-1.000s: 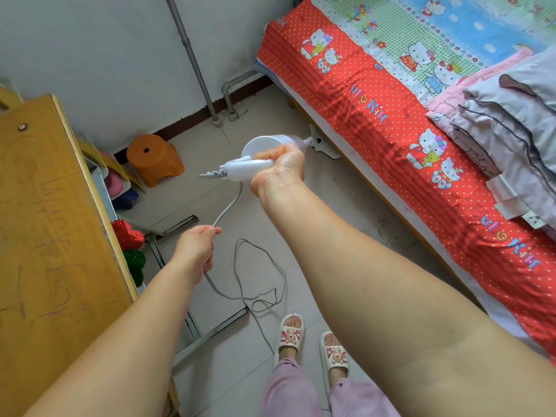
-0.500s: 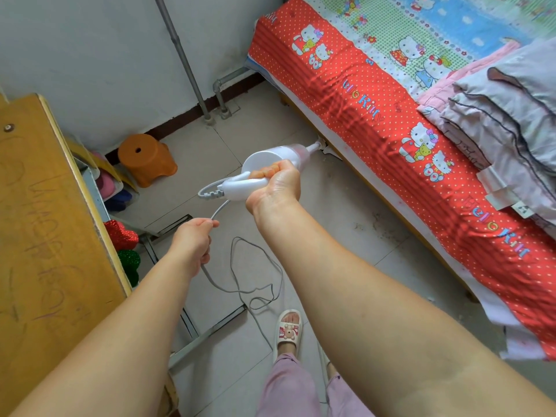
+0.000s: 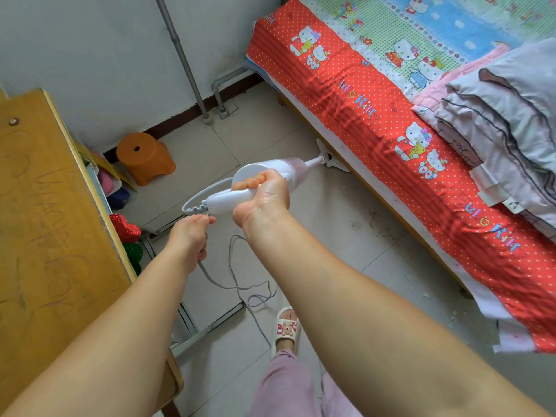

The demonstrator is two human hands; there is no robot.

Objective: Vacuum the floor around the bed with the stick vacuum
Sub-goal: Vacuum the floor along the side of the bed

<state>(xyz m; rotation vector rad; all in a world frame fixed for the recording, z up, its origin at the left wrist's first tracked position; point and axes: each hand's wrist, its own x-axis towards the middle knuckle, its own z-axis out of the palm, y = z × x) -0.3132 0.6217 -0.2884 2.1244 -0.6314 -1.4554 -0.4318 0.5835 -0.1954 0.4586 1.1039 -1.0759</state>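
Right hand (image 3: 264, 197) is clamped around the handle of the white plastic stick vacuum (image 3: 270, 176), whose floor head lies at 2 o'clock, against the edge of the red-sheeted bed (image 3: 376, 115). Left hand (image 3: 189, 239) grips the grey power cord (image 3: 234, 284) beside the wooden desk (image 3: 45, 221).

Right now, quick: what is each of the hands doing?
Left hand: closed, gripping the grey power cord.
Right hand: closed around the stick vacuum handle.
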